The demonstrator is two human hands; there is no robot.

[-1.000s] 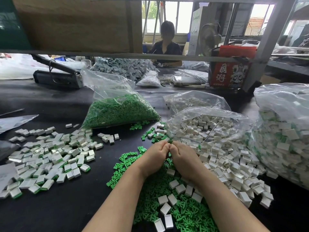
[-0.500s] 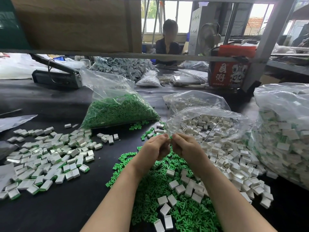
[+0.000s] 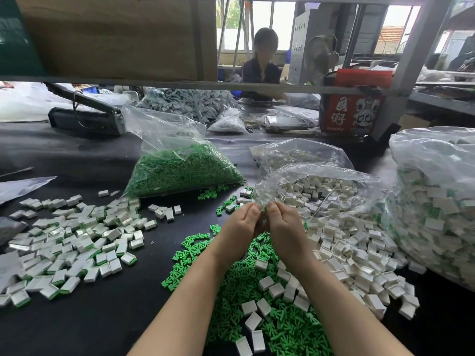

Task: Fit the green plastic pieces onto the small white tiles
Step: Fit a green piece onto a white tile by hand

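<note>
Centre frame: left hand (image 3: pixel 240 224) and right hand (image 3: pixel 285 223) met fingertip to fingertip above the green plastic pieces (image 3: pixel 259 299) and white tiles (image 3: pixel 341 255) on the counter (image 3: pixel 108 319), pinching something largely hidden; misaligned pressing could likely jam or drop it.

I see matt black table surface (image 3: pixel 77 317), glossy white plastic tiles (image 3: pixel 365 273), matt green plastic pieces (image 3: pixel 231 283), crinkly clear plastic bags (image 3: pixel 164 129), grey metal shelf frame (image 3: pixel 408 62)
</note>
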